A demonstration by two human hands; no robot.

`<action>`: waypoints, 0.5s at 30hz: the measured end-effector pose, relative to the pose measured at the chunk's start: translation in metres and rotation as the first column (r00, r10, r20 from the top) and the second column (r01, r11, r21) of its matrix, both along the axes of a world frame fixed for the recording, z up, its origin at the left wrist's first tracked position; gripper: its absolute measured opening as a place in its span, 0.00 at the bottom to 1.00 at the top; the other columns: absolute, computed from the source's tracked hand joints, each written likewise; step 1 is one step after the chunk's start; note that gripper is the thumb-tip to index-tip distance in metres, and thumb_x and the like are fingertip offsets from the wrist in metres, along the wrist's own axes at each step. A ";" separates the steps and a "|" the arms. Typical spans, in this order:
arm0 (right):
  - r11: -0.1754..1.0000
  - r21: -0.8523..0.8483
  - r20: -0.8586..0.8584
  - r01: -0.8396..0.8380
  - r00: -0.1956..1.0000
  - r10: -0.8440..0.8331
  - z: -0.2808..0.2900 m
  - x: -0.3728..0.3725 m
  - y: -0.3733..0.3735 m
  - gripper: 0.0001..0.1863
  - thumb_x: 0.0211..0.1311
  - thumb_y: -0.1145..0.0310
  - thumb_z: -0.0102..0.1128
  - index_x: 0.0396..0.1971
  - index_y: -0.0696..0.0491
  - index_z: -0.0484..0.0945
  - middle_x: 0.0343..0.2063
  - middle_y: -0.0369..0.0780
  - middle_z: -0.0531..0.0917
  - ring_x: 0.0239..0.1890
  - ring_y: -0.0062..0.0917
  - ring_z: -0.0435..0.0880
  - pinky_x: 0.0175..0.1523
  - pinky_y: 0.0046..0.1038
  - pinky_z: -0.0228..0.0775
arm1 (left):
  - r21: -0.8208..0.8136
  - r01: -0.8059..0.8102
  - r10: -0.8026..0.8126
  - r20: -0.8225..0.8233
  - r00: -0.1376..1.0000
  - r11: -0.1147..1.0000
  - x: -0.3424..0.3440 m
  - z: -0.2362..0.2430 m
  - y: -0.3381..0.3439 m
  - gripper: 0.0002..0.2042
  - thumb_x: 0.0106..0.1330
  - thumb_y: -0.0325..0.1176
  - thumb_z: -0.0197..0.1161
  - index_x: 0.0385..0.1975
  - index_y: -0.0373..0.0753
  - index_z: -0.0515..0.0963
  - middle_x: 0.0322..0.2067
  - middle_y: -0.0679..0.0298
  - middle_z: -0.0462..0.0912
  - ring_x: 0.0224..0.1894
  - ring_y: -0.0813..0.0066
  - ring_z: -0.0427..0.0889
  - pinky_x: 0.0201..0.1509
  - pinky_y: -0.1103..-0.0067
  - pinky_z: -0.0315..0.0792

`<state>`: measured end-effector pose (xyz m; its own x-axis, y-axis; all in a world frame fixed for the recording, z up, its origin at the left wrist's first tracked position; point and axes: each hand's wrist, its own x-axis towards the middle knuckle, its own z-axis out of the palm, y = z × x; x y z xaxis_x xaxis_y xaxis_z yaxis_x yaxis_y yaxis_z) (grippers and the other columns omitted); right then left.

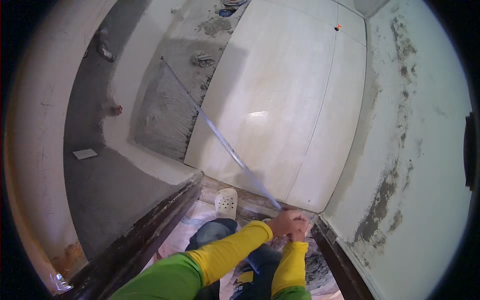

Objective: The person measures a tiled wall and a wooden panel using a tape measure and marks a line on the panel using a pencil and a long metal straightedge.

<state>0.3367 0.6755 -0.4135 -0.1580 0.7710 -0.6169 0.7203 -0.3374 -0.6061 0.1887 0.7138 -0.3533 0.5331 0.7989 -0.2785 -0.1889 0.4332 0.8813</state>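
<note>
Left grip (286, 222) is pinching bar (227, 146) by near end | right grip (299, 234) is overlapping it, hold unclear | bar is slanting over tiles (285, 85) toward mortar (162, 112) | tiles are covering right; mortar is apparently remaining untiled

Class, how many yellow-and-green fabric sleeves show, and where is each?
2. The left sleeve slants rightward to the bare left hand; the right sleeve rises from the lower edge to the bare right hand. The hands overlap at the near end of a long silver bar.
</note>
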 end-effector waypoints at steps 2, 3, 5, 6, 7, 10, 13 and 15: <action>0.995 -0.026 0.048 -0.093 0.994 0.094 -0.012 -0.004 0.030 0.13 0.52 0.65 0.60 0.35 0.55 0.81 0.31 0.46 0.83 0.34 0.36 0.83 0.41 0.33 0.73 | -0.353 0.118 -0.070 0.147 0.987 0.928 -0.019 0.001 0.021 0.15 0.66 0.34 0.58 0.48 0.32 0.73 0.41 0.59 0.78 0.42 0.75 0.78 0.44 0.79 0.73; 0.990 -0.040 0.060 -0.137 0.988 0.139 -0.015 -0.007 0.044 0.13 0.51 0.65 0.60 0.35 0.55 0.81 0.31 0.47 0.83 0.34 0.36 0.83 0.40 0.33 0.73 | -0.334 0.114 -0.070 0.141 0.988 0.936 -0.029 0.002 0.035 0.15 0.66 0.34 0.58 0.48 0.32 0.73 0.41 0.59 0.78 0.42 0.75 0.78 0.44 0.79 0.73; 0.970 -0.062 0.098 -0.234 0.966 0.239 -0.023 -0.014 0.079 0.12 0.51 0.64 0.60 0.34 0.54 0.81 0.30 0.47 0.83 0.33 0.36 0.83 0.39 0.33 0.74 | -0.286 0.109 -0.052 0.200 0.978 0.952 -0.049 0.003 0.057 0.17 0.66 0.36 0.60 0.50 0.32 0.72 0.42 0.61 0.77 0.42 0.78 0.77 0.44 0.79 0.73; 0.955 -0.074 0.117 -0.286 0.949 0.293 -0.025 -0.018 0.097 0.12 0.51 0.64 0.60 0.34 0.54 0.82 0.29 0.47 0.83 0.32 0.36 0.84 0.39 0.33 0.74 | -0.221 0.086 -0.036 0.221 0.975 0.972 -0.060 0.003 0.063 0.18 0.66 0.36 0.60 0.51 0.32 0.70 0.42 0.62 0.78 0.43 0.79 0.76 0.45 0.79 0.73; 0.947 -0.078 0.131 -0.312 0.938 0.320 -0.026 -0.022 0.114 0.12 0.51 0.63 0.60 0.33 0.54 0.82 0.29 0.47 0.84 0.32 0.37 0.84 0.38 0.33 0.74 | -0.195 0.083 -0.053 0.154 0.987 0.977 -0.070 0.003 0.071 0.18 0.66 0.36 0.60 0.51 0.32 0.70 0.42 0.62 0.78 0.43 0.79 0.76 0.45 0.79 0.73; 0.959 -0.068 0.184 -0.276 0.941 0.284 -0.026 -0.036 0.156 0.12 0.51 0.62 0.59 0.32 0.54 0.83 0.28 0.48 0.84 0.31 0.37 0.84 0.38 0.34 0.74 | -0.005 0.037 -0.037 0.021 0.999 0.999 -0.094 0.003 0.086 0.19 0.65 0.35 0.61 0.52 0.32 0.71 0.43 0.61 0.77 0.44 0.79 0.76 0.48 0.80 0.71; 0.982 -0.041 0.227 -0.186 0.955 0.191 -0.032 -0.050 0.190 0.12 0.49 0.61 0.58 0.29 0.53 0.83 0.26 0.50 0.83 0.32 0.39 0.84 0.39 0.35 0.74 | 0.028 -0.021 0.021 0.018 1.000 0.999 -0.121 0.008 0.094 0.19 0.65 0.36 0.62 0.52 0.33 0.71 0.42 0.62 0.78 0.44 0.79 0.76 0.50 0.81 0.70; 0.978 -0.159 0.201 -0.135 0.965 0.166 -0.041 -0.059 0.210 0.13 0.51 0.62 0.53 0.28 0.53 0.83 0.27 0.50 0.83 0.33 0.41 0.84 0.40 0.36 0.74 | 0.154 0.043 0.002 -0.282 0.959 0.987 -0.140 0.016 0.095 0.20 0.64 0.37 0.64 0.52 0.33 0.72 0.41 0.64 0.79 0.43 0.80 0.76 0.49 0.80 0.71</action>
<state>0.2777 0.8859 -0.4549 -0.1187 0.6500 -0.7506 0.8762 -0.2871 -0.3872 0.0485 0.8090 -0.3370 0.4679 0.8344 -0.2914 0.0830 0.2868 0.9544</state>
